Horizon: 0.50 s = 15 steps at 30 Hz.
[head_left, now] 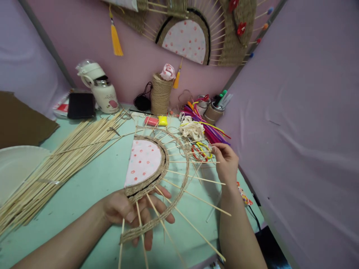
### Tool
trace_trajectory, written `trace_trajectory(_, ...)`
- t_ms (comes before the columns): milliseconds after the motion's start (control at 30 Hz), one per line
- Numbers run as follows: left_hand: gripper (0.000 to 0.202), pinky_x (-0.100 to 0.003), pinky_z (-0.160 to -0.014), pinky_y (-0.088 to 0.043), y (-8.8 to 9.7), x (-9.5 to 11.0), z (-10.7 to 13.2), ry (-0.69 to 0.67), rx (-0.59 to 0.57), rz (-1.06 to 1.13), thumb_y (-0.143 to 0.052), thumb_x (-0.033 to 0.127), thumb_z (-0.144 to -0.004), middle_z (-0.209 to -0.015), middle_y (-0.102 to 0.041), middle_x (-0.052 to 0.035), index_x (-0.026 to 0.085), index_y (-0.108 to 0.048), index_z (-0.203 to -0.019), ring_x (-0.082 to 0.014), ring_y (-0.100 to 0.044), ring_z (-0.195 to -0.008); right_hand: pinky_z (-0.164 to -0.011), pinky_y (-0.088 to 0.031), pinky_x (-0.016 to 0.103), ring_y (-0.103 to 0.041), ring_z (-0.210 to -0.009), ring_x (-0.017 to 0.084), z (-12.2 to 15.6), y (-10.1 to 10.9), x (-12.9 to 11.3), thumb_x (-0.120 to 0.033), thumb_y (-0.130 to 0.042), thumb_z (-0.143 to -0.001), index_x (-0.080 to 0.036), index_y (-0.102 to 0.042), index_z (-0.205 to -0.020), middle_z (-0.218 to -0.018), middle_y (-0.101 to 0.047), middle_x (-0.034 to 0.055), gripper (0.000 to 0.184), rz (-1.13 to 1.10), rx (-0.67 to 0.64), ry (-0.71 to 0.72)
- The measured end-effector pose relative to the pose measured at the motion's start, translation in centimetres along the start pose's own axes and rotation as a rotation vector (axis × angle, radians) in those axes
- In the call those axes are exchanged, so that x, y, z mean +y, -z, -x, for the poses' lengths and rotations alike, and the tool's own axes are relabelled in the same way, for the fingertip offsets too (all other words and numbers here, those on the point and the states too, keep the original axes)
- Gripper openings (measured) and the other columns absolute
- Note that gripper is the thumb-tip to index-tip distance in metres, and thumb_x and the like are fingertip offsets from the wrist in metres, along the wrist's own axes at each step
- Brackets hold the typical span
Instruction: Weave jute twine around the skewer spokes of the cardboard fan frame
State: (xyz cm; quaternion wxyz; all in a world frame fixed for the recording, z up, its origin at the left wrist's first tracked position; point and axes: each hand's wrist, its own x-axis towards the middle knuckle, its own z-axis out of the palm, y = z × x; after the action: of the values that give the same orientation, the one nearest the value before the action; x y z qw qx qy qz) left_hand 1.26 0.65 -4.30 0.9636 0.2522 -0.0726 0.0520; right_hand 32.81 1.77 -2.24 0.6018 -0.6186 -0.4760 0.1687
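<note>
My left hand (pixel 137 213) supports a half-round woven fan piece (pixel 164 164) from below, thumb on the near side and fingers spread behind its sticks. Its pink dotted cloth center (pixel 144 160) is edged with braided jute and a black line. Thin wooden sticks (pixel 206 179) radiate outward, crossed by an outer arc of jute twine (pixel 183 185). My right hand (pixel 226 160) is closed in a pinch at the right of the fan, apparently on a thin strand of twine, mostly hidden by the fingers. Scissors with red and yellow handles (pixel 200 151) lie just left of it.
A bundle of sticks (pixel 75 158) lies left, beside a white plate (pixel 19 160). Along the back stand a cream flask (pixel 105 95), a jute spool (pixel 161 93), pen cups (pixel 213 112) and colorful pipe cleaners (pixel 210 130). A finished fan (pixel 185 41) hangs on the wall.
</note>
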Motion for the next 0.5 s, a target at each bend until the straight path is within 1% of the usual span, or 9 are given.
trace_trajectory(67, 0.07, -0.027, -0.058, -0.058, 0.0, 0.1, -0.1, 0.004, -0.042, 0.015, -0.064, 0.011, -0.072, -0.136, -0.052, -0.0193, 0.023, -0.042, -0.138, -0.0331, -0.069, -0.093, -0.064, -0.044, 0.027, -0.055, -0.065, 0.013, -0.2, 0.0, 0.2, -0.038, -0.069, -0.076, -0.021, -0.065, -0.082, -0.071, -0.06, -0.0012, 0.019, -0.163, -0.058, -0.122)
trace_trajectory(133, 0.07, -0.029, -0.065, -0.058, -0.2, 0.3, -0.1, 0.012, -0.072, 0.037, -0.063, 0.01, -0.073, -0.137, -0.051, -0.0178, 0.023, -0.042, -0.138, -0.0312, -0.067, -0.098, -0.062, -0.044, 0.027, -0.054, -0.061, 0.012, -0.3, -0.1, 0.2, -0.041, -0.073, -0.071, -0.021, -0.064, -0.079, -0.071, -0.059, -0.0022, 0.023, -0.325, -0.131, -0.238)
trace_trajectory(233, 0.068, -0.031, -0.072, -0.058, -0.5, 0.5, -0.2, 0.024, -0.076, 0.039, -0.06, 0.01, -0.073, -0.138, -0.051, -0.0152, 0.025, -0.043, -0.137, -0.0286, -0.067, -0.1, -0.059, -0.045, 0.025, -0.052, -0.059, 0.01, -0.4, 0.1, 0.0, -0.042, -0.077, -0.066, -0.022, -0.064, -0.076, -0.068, -0.057, -0.0033, 0.027, -0.479, -0.224, -0.368)
trace_trajectory(400, 0.069, -0.03, -0.066, -0.059, -0.8, 0.5, -0.1, 0.043, -0.073, 0.014, -0.06, 0.01, -0.071, -0.138, -0.051, -0.0139, 0.027, -0.045, -0.136, -0.0296, -0.066, -0.101, -0.053, -0.043, 0.021, -0.046, -0.054, 0.007, -0.6, 0.6, -0.3, -0.035, -0.082, -0.063, -0.02, -0.06, -0.072, -0.059, -0.05, -0.006, 0.028, -0.662, -0.372, -0.549)
trace_trajectory(467, 0.068, -0.029, -0.062, -0.058, -1.0, 0.4, -0.2, 0.049, -0.052, 0.014, -0.063, 0.012, -0.069, -0.137, -0.052, -0.0141, 0.026, -0.048, -0.134, -0.0313, -0.066, -0.1, -0.052, -0.042, 0.02, -0.044, -0.052, 0.007, -0.6, 0.3, -0.2, -0.033, -0.083, -0.062, -0.02, -0.059, -0.07, -0.056, -0.047, -0.0069, 0.029, -0.717, -0.431, -0.612)
trace_trajectory(500, 0.068, -0.03, -0.06, -0.058, -1.0, 0.4, -0.2, 0.053, -0.043, 0.01, -0.064, 0.013, -0.069, -0.137, -0.053, -0.0142, 0.026, -0.049, -0.133, -0.0325, -0.067, -0.1, -0.051, -0.042, 0.019, -0.044, -0.051, 0.006, -0.4, -0.1, 0.0, -0.032, -0.083, -0.062, -0.02, -0.058, -0.07, -0.056, -0.047, -0.0071, 0.029, -0.727, -0.438, -0.633)
